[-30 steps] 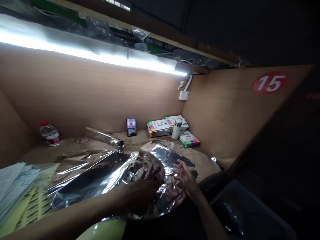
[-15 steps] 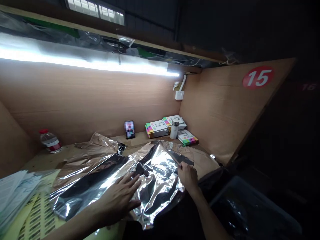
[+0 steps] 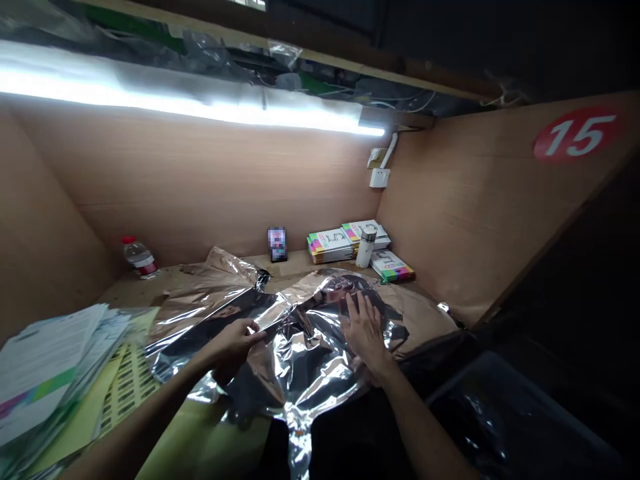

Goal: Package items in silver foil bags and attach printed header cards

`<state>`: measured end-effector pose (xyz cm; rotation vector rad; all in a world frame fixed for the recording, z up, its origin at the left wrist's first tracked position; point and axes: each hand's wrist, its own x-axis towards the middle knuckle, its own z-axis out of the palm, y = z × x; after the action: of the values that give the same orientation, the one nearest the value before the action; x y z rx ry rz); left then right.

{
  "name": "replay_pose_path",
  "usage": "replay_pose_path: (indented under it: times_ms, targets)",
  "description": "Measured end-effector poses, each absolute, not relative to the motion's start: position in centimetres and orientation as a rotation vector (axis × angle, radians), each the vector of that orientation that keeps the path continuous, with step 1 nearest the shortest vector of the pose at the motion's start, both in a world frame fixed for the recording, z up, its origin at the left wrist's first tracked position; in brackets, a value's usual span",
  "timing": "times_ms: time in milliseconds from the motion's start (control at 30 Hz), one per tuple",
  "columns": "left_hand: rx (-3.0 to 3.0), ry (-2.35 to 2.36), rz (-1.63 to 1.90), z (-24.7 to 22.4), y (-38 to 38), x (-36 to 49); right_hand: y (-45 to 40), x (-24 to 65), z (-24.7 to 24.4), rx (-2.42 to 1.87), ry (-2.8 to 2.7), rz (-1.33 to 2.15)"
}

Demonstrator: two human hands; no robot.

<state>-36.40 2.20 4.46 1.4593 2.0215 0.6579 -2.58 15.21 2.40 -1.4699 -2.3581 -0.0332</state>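
A limp, shiny rose-gold foil balloon (image 3: 315, 367) is spread over the table, creased, with a narrow tail hanging off the front edge. My left hand (image 3: 235, 343) is closed at the left part of it, thumb and forefinger pinching a fold of foil. On the right part, my right hand (image 3: 366, 330) lies open with its fingers spread flat on the foil. The balloon's far right end reaches toward the side panel, and its underside is hidden.
Behind stand a phone (image 3: 277, 244), a white flask (image 3: 367, 247), printed packets (image 3: 330, 245) and a red-capped bottle (image 3: 141, 257). Papers (image 3: 45, 367) lie at left on a yellow slotted surface (image 3: 127, 380). A dark plastic-lined bin (image 3: 515, 413) is at lower right.
My left hand has gone from lying spread on the foil to pinching it. My right hand has opened from its grip and flattened onto the foil. The tail now hangs lower; the view has shifted.
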Motion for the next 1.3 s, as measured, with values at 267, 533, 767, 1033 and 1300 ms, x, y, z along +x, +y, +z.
replay_pose_path:
  times_ms: [267,533,767,1033,1300]
  targets:
    - [1.422,1.893,0.724,2.7,-3.6,-32.2,21.3,-5.7,3.9,-1.374,-2.761,0.253]
    - [1.706,1.885,0.818,7.6,1.9,-32.9,15.9,-6.0,9.8,-1.024,-2.829,0.186]
    - [1.642,1.475,0.551,5.3,10.4,-32.6,-3.6,-3.1,0.3,-0.272,-2.452,-0.054]
    - [1.394,1.232,0.736,5.2,8.2,-34.5,-1.8,-3.7,-1.5,-0.284,-2.300,0.003]
    - [1.135,1.293,0.854,5.7,5.0,-36.3,1.8,1.5,-0.1,-0.328,-2.343,-0.110]
